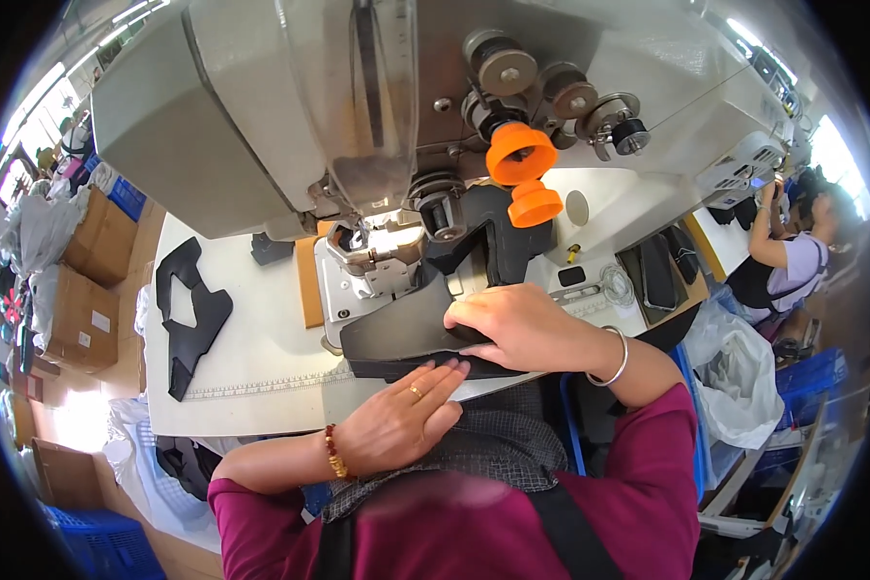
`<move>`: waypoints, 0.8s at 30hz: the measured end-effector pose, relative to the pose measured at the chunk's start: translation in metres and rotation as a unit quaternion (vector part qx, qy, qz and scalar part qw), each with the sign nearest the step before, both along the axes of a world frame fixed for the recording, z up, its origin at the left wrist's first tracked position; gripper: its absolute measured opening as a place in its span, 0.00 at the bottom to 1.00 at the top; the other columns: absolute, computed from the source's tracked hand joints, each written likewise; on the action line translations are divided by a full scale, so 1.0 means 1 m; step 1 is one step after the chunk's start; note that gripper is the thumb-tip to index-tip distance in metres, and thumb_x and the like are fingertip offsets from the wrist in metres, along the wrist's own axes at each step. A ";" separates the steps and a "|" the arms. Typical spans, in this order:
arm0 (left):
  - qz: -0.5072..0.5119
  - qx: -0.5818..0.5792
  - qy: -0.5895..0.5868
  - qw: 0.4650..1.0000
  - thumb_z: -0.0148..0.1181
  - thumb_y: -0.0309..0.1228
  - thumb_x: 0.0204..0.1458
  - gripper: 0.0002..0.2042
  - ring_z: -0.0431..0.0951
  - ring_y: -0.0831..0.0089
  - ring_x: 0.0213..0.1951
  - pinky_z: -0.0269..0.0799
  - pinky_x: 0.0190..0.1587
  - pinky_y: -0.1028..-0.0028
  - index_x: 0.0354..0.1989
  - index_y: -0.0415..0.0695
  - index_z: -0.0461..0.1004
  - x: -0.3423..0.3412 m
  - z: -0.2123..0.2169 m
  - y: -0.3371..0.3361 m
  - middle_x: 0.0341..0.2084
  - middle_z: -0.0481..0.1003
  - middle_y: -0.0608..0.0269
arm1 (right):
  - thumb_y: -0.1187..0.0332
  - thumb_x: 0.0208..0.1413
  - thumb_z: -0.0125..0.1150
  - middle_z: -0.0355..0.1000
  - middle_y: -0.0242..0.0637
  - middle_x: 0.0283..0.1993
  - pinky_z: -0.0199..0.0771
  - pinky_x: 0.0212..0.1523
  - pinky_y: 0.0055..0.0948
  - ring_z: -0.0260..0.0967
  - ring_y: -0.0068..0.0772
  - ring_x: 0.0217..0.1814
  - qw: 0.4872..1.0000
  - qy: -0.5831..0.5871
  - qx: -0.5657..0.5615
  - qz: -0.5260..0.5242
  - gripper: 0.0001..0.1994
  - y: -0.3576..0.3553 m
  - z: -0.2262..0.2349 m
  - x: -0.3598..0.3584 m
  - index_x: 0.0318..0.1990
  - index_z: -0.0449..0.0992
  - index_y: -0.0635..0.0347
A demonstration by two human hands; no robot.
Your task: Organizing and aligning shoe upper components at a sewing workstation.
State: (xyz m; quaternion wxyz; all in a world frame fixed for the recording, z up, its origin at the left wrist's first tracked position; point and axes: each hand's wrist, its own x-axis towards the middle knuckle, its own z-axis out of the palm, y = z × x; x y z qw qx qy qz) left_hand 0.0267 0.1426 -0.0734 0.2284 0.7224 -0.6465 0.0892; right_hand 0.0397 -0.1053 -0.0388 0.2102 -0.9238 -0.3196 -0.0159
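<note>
A black leather-like piece [389, 331] lies at the front edge of the white sewing table, its folded near edge toward me. My left hand [401, 425] rests on that near edge with its fingers stretched out flat. Just to the right, my right hand [536, 331] is closed on the same piece, thumb and bent fingers pinching its edge; the fingertips are partly hidden. Beyond the piece stands the sewing machine [362, 261], its needle area lit. More black cut material [498, 232] sits behind it, under the machine's arm.
A black cut-out part [191, 319] lies on the table's left side. A printed ruler strip [261, 387] runs along the front edge. Orange thread guides [520, 155] hang from the machine head. Cardboard boxes [77, 319] stand at left; a white bag [735, 372] and another person [793, 242] are at right.
</note>
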 end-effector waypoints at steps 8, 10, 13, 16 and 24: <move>0.055 -0.003 0.046 0.997 0.60 0.24 0.53 0.07 0.76 0.50 0.56 0.73 0.59 0.55 0.38 0.38 0.70 0.001 -0.015 0.002 0.56 0.73 0.42 | 0.53 0.53 0.68 0.67 0.34 0.34 0.70 0.38 0.34 0.68 0.39 0.37 0.992 -0.037 0.118 -0.013 0.23 -0.026 0.057 -0.016 0.55 0.80 0.51; 0.039 -0.009 0.088 0.995 0.61 0.23 0.52 0.07 0.78 0.52 0.53 0.76 0.55 0.57 0.38 0.38 0.70 0.005 -0.007 0.006 0.55 0.74 0.44 | 0.41 0.51 0.64 0.58 0.35 0.34 0.64 0.40 0.31 0.59 0.37 0.37 0.992 -0.065 0.107 0.006 0.32 -0.030 0.059 -0.022 0.59 0.79 0.51; 0.005 -0.042 0.139 0.989 0.65 0.20 0.47 0.11 0.83 0.55 0.44 0.82 0.43 0.63 0.37 0.40 0.70 0.008 0.023 0.020 0.50 0.79 0.49 | 0.50 0.51 0.69 0.59 0.36 0.37 0.66 0.41 0.34 0.61 0.38 0.39 0.990 -0.123 0.063 -0.017 0.28 -0.015 0.058 -0.031 0.59 0.79 0.48; -0.008 -0.138 0.126 0.982 0.66 0.20 0.46 0.11 0.84 0.58 0.44 0.83 0.41 0.66 0.37 0.39 0.71 0.012 0.054 0.043 0.48 0.80 0.48 | 0.53 0.50 0.71 0.61 0.36 0.38 0.67 0.39 0.33 0.62 0.38 0.40 0.984 -0.169 0.047 -0.021 0.28 -0.003 0.043 -0.021 0.60 0.77 0.45; 0.210 -0.155 -0.226 0.938 0.61 0.17 0.44 0.07 0.83 0.54 0.46 0.83 0.47 0.59 0.31 0.38 0.72 0.048 0.083 0.039 0.45 0.80 0.45 | 0.50 0.52 0.70 0.63 0.39 0.37 0.65 0.36 0.36 0.62 0.39 0.38 0.981 -0.193 0.029 -0.022 0.28 0.021 0.042 0.007 0.61 0.75 0.43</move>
